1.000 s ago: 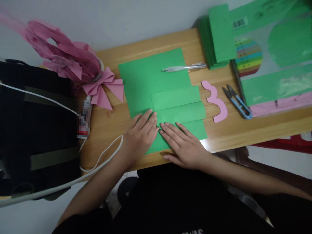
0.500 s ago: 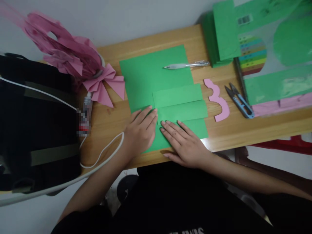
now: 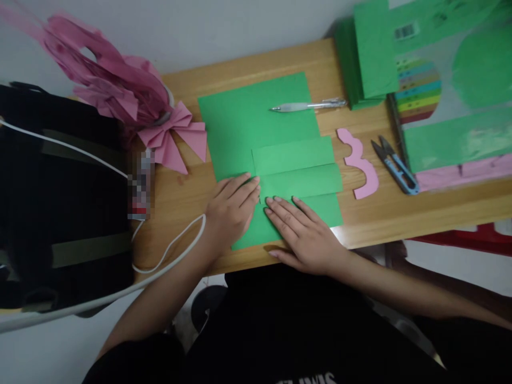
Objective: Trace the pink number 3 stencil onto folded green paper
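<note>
A green paper sheet lies flat on the wooden table, with a smaller folded green paper resting on its lower right part. My left hand lies flat with its fingertips at the left end of the folded paper. Stretched out along that paper's lower edge, the fingers of my right hand press lightly on the green paper. Neither hand grips anything. A pen rests across the sheet's upper right edge. To the right lie a pink wavy paper cutout and blue thread snips.
Pink folded-paper flowers and a bow stand at the back left, near a small bottle. A black bag and a white cable occupy the left side. Folded green papers and a paper pack sit at the right.
Both hands keep nearly the same position on the green paper. The whole view has shifted very slightly; nothing has been picked up or let go.
</note>
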A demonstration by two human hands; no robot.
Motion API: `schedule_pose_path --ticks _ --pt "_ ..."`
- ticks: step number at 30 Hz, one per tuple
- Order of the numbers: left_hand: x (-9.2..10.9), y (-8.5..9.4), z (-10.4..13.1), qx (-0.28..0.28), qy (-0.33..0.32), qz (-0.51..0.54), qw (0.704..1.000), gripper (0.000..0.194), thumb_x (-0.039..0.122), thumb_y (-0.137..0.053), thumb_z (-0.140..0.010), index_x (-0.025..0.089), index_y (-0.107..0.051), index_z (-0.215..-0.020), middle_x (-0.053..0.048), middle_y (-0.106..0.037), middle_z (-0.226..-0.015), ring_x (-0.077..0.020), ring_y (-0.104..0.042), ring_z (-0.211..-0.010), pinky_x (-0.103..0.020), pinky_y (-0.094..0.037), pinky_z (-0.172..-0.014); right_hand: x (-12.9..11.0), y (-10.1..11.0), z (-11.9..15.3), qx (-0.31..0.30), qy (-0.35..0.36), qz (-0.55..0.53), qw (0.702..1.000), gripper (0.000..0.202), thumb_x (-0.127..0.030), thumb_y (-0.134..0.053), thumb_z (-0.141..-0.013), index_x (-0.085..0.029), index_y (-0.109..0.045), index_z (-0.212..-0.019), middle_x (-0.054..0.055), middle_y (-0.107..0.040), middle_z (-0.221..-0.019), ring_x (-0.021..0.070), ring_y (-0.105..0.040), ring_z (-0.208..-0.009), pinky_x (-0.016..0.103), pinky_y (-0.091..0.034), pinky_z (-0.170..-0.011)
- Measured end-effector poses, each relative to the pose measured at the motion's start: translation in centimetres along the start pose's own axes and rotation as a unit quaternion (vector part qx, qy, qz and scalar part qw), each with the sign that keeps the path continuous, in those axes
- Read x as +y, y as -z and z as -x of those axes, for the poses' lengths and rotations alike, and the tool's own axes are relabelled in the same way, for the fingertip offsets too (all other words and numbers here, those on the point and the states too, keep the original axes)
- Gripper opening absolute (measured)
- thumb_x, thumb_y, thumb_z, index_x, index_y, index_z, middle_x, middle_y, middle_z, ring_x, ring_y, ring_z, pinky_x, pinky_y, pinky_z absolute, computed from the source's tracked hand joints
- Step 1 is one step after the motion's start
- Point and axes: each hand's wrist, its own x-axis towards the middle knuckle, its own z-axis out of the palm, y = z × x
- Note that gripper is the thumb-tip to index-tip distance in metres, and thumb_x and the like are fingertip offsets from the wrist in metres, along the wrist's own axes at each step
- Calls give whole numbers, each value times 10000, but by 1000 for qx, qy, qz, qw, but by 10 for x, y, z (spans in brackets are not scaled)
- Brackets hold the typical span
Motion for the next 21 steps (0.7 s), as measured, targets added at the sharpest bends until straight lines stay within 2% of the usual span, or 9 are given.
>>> schedule_pose_path --ticks 12,21 --pt "-2 -1 -2 20 -4 0 1000 111 120 -606 -915 86 -680 -990 -110 -753 -1086 -269 -710 -1018 -404 -568 -832 0 1 -1 0 3 -3 1000 654 -477 -431 -969 13 -476 -1399 201 -471 -1488 283 -444 -1386 480 -341 -1156" --pt "4 7 2 -79 -15 -17 997 267 89 -455 -962 43 -651 -1137 -186 -677 -1247 -296 -645 -1163 -449 -539 -920 0 0 0 -7 0 -16 1000 667 -468 -459 -958 5 -441 -1429 203 -453 -1502 286 -422 -1404 486 -337 -1161"
